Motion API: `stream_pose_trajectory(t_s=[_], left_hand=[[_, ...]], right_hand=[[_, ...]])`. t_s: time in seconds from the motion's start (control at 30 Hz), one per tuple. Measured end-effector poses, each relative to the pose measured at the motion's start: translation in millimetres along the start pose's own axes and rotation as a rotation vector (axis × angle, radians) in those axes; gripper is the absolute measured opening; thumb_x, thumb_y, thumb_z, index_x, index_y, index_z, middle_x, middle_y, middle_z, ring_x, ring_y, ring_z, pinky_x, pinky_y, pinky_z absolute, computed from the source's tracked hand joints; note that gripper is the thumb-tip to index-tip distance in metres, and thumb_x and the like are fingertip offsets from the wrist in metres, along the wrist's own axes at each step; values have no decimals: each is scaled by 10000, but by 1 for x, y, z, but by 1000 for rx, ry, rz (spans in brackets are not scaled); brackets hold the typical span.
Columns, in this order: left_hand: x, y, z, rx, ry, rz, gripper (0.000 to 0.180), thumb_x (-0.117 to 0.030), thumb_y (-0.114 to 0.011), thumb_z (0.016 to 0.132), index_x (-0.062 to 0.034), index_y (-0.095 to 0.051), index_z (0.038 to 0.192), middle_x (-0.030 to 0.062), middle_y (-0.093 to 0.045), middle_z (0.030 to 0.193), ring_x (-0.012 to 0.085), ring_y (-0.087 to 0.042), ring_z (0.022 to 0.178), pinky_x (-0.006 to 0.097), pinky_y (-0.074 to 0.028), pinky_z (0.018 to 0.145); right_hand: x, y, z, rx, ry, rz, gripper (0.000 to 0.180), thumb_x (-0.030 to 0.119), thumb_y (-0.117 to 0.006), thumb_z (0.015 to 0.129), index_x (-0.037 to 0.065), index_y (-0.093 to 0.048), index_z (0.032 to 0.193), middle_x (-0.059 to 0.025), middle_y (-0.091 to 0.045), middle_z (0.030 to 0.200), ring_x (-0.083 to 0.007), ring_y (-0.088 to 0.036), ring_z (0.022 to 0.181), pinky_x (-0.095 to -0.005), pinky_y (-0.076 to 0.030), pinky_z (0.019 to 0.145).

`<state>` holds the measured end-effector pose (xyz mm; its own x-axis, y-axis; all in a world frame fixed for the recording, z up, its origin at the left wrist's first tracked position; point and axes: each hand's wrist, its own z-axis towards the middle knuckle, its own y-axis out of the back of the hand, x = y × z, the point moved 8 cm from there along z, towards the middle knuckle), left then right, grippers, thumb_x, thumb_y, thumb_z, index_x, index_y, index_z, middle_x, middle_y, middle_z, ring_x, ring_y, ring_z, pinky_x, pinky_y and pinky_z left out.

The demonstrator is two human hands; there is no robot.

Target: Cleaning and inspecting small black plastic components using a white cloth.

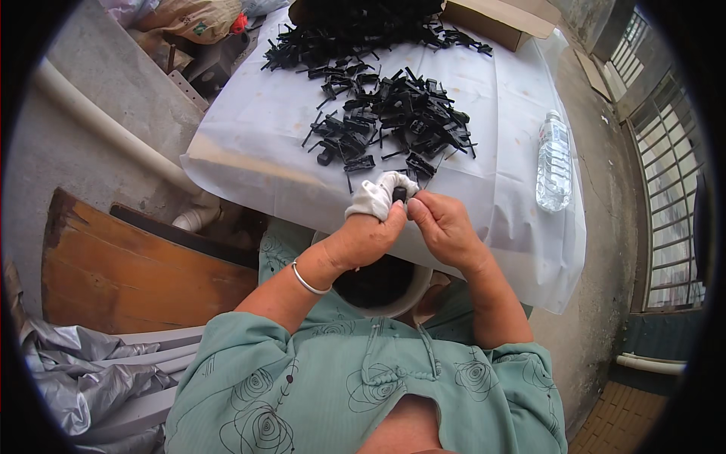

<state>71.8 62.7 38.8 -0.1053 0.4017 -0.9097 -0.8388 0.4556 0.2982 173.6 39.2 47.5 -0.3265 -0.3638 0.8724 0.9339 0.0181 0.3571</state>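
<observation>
My left hand [372, 219], its fingers covered by a white cloth glove while the thumb is bare, grips a small black plastic part [399, 194] at the near edge of the table. Right beside it, the bare fingers of my right hand [445, 225] are pinched together against the part's side; what lies between them is hidden. Just beyond both hands, a heap of similar black plastic parts [423, 117] with thin protruding stems spreads over the white-covered table [242, 121]. Below my hands a pale bucket [420, 286] with a dark inside stands between my knees.
A clear water bottle [554, 163] stands at the table's right side. At the far edge, a cardboard box [503, 19] sits by a larger black pile [355, 30]. A wooden board [136, 265] and a pale pipe [113, 129] are at the left.
</observation>
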Motion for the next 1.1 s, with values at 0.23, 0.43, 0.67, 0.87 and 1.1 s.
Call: stream_pose_trajectory(t_s=[0.23,0.43,0.67,0.87,1.1], left_hand=[[-28,-3,-7,-29,-145,381,237,-40,-416,796,20,-466,1020,178,-542,853,313,-545,771,352,-438,709],[-41,4,-6,103,-270,655,236,-122,-536,820,1,-549,1020,190,-576,951,333,-560,867,343,-454,772],[-34,15,19,-124,-129,450,199,-49,-559,798,-1,-578,990,186,-591,916,311,-581,847,350,-472,744],[-8,8,44,-127,13,331,206,-91,-539,805,17,-561,979,197,-601,904,341,-575,859,368,-456,772],[23,-8,35,78,506,-513,179,-143,-503,888,-24,-546,1014,45,-583,746,79,-521,501,226,-405,423]], right_hand=[[5,-8,-1,-91,60,-41,178,119,-520,866,-7,-505,742,-162,-484,611,-307,-438,533,-342,-380,512],[-4,27,12,-117,34,-371,100,85,-535,837,-2,-568,802,-164,-560,662,-300,-534,564,-326,-427,533],[-21,31,20,-157,84,-840,133,79,-539,820,64,-570,949,-118,-577,689,-311,-573,595,-384,-466,546],[15,16,4,-126,350,-856,193,64,-558,758,95,-573,948,-58,-506,632,-240,-552,535,-341,-445,471],[17,13,-1,-102,416,-801,197,64,-560,739,94,-576,933,-41,-486,646,-215,-531,519,-325,-440,456]])
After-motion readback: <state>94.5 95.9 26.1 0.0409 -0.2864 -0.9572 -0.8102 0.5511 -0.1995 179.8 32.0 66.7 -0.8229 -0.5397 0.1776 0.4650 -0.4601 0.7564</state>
